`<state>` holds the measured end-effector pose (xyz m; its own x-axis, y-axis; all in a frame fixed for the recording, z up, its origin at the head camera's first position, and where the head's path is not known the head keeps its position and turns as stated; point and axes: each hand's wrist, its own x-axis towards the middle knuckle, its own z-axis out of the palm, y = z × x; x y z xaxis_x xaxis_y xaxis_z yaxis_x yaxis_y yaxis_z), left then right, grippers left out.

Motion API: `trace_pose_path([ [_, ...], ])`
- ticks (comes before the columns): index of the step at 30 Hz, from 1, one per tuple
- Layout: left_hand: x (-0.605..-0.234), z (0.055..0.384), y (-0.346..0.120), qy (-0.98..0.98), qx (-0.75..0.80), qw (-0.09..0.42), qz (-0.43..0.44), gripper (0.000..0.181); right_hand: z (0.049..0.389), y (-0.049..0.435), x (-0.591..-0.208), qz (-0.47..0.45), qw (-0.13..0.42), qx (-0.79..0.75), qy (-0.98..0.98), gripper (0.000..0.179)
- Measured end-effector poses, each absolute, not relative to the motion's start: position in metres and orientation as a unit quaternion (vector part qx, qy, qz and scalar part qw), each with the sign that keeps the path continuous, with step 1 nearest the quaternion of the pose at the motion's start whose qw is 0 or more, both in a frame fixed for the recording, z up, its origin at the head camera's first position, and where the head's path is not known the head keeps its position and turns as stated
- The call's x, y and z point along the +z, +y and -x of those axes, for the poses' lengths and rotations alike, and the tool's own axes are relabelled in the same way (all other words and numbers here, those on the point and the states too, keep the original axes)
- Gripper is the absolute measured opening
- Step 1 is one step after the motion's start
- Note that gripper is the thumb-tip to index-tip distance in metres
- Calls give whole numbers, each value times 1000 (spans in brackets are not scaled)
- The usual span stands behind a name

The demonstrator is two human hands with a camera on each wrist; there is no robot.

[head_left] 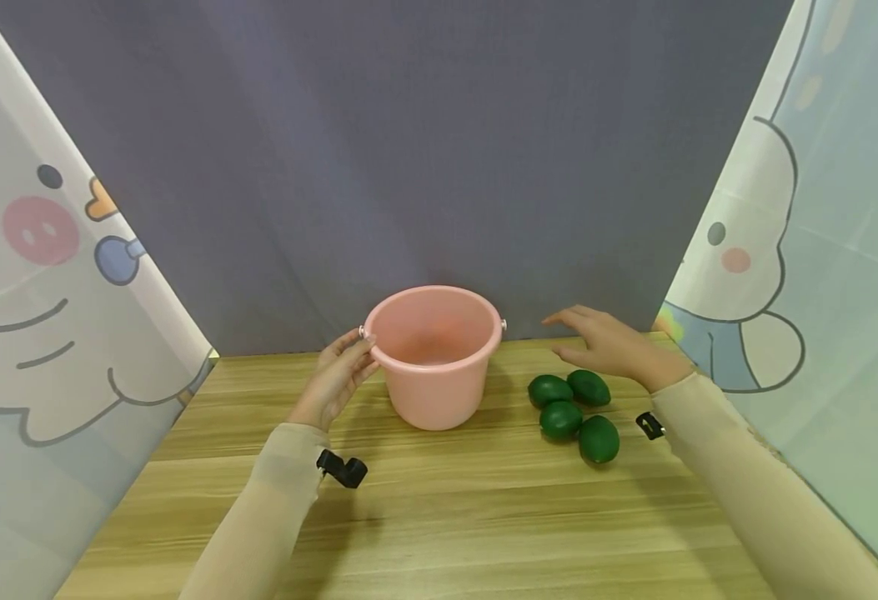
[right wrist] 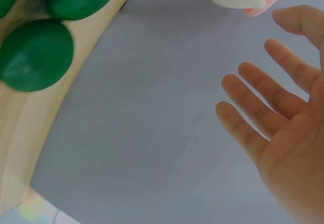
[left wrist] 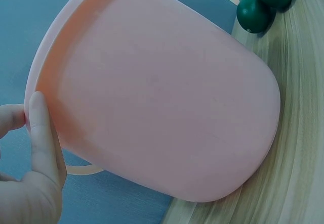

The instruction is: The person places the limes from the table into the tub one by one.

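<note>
A pink plastic bucket (head_left: 439, 400) stands upright at the back of the wooden table. My left hand (head_left: 337, 379) pinches its rim at the left side, thumb and fingers on either side of the edge, as the left wrist view (left wrist: 43, 143) shows. Right of the bucket lie several smooth dark green oval fruits (head_left: 561, 420), bunched together; their exact kind cannot be told. Above and behind them my right hand (head_left: 599, 342) hovers with fingers extended and spread, touching nothing. In the right wrist view the palm (right wrist: 298, 128) holds nothing.
The wooden table (head_left: 439, 517) ends at a dark grey cloth (head_left: 439, 167) behind the bucket. Printed cartoon curtains (head_left: 26, 333) hang at both sides. A pale bucket handle (right wrist: 235, 2) hangs at the back of the bucket.
</note>
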<state>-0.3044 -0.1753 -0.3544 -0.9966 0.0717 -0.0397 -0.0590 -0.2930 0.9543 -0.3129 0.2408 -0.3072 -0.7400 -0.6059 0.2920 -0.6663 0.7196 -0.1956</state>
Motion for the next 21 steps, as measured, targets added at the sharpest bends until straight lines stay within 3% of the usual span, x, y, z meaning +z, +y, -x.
trace_pose_path([
  [8,-353,304,-176,591,806,41,-3,78,308,261,-314,-335,102,147,-925,39],
  [21,-351,302,-175,593,804,43,-3,78,318,297,-353,-267,27,170,-948,42],
])
